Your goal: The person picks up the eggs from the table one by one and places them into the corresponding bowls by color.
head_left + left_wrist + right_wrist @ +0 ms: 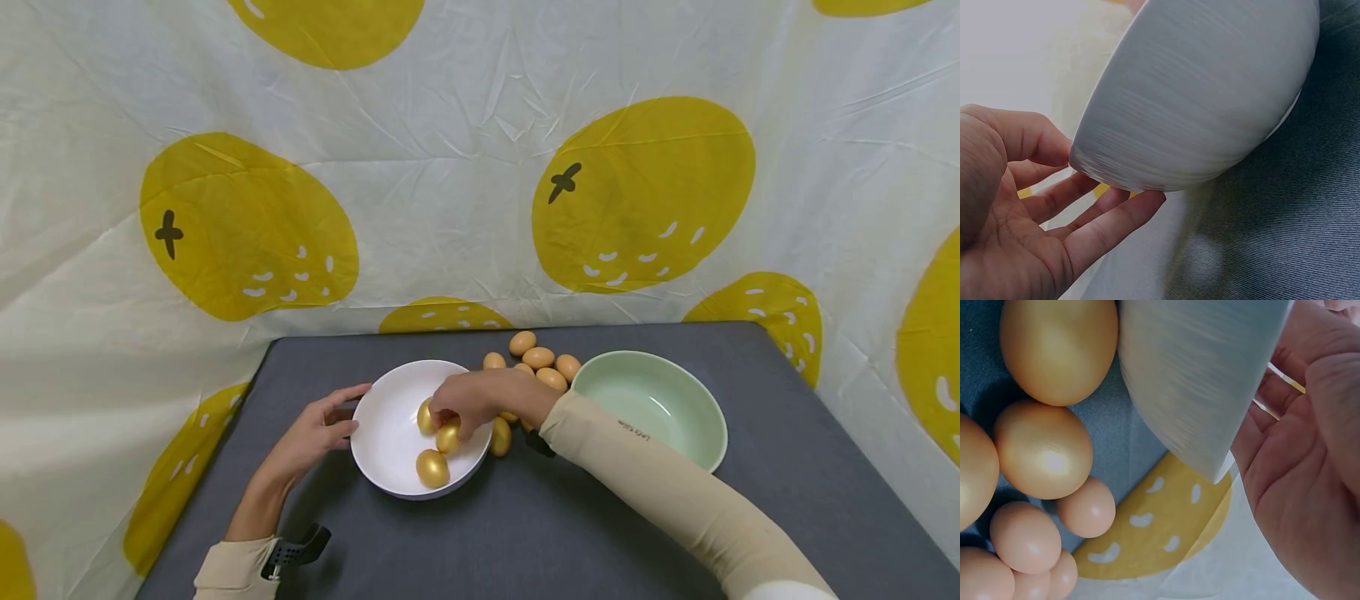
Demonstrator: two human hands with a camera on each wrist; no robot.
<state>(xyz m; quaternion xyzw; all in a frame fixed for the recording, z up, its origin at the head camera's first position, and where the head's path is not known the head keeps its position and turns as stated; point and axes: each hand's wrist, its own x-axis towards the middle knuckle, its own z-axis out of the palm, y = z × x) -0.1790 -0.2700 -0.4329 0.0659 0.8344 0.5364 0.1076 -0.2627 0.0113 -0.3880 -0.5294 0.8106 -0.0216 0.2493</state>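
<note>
A white bowl (393, 450) stands on the table, with golden eggs inside. My left hand (324, 427) touches the bowl's outer side at the left; in the left wrist view its extended fingers (1110, 234) lie against the outside just below the rim. My right hand (476, 396) reaches over the bowl's right rim, its fingertips around a golden egg (448, 435). Another golden egg (426, 417) sits beside those fingers, and one more golden egg (432, 468) lies nearer the front. In the right wrist view the bowl wall (1191, 369) hides the fingertips.
Right of the bowl, a golden egg (501, 437) lies on the dark table (510, 533). Several brown eggs (538, 358) are clustered behind my right wrist. A pale green bowl (675, 392) stands at the right, partly covered by my right sleeve. A fruit-patterned cloth (450, 225) hangs behind.
</note>
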